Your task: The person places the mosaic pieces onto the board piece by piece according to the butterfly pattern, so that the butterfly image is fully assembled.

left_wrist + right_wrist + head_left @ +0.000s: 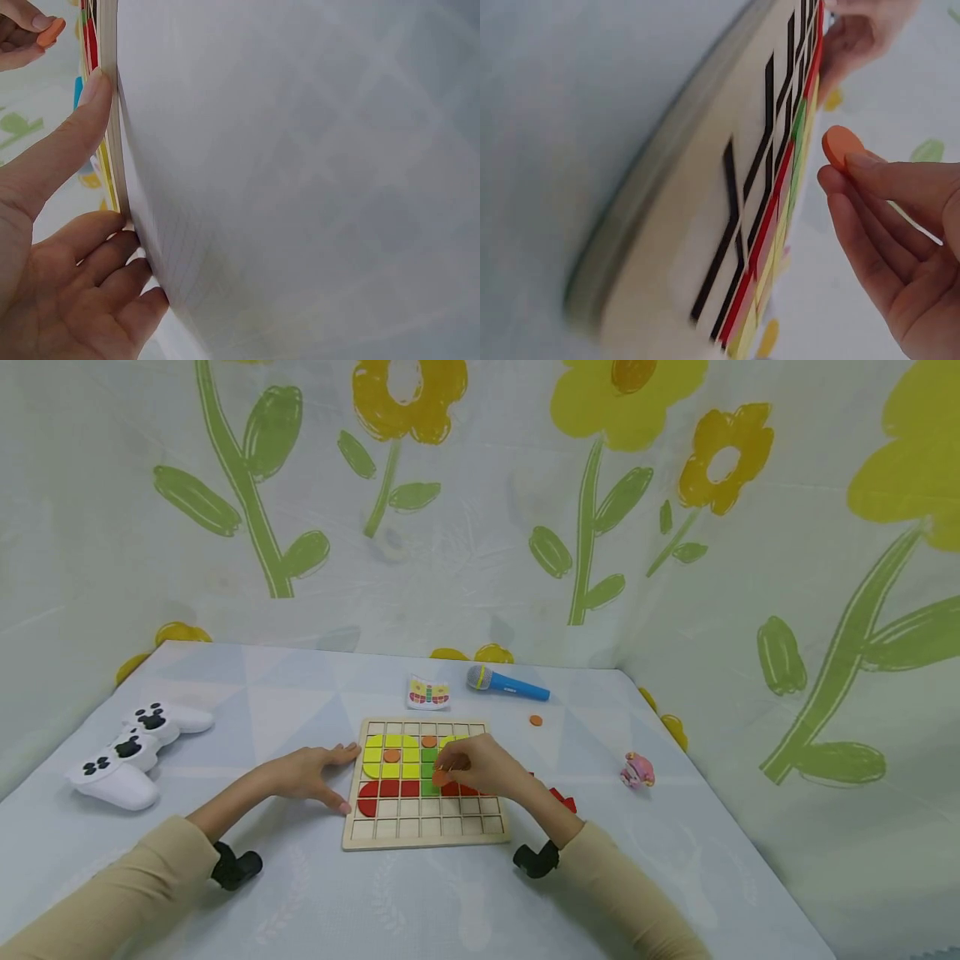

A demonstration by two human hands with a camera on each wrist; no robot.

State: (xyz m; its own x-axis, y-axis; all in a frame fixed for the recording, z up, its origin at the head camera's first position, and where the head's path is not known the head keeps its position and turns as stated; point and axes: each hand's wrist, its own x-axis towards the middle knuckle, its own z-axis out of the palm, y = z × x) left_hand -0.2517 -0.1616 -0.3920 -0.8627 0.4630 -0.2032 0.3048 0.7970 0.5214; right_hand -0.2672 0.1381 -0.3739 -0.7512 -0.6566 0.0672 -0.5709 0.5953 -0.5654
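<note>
A wooden grid board (420, 833) lies on the table, with yellow, red and green tiles set in its cells. Two orange discs lie on the tiles, one among the left yellow ones (392, 756) and one above the green column (428, 741). Between thumb and fingertips my right hand (483, 764) pinches another orange disc (841, 147) over the board, hiding part of the right-hand tiles. My left hand (303, 774) has its thumb and fingers spread, touching the board's left edge; in the left wrist view the thumb (71, 142) lies along that edge.
Behind the board are a small pattern card (429, 693) and a blue microphone (510, 682). A loose orange disc (536, 720), red pieces (564, 800) and a pink figurine (637, 771) lie to the right. A white game controller (138, 752) sits at far left.
</note>
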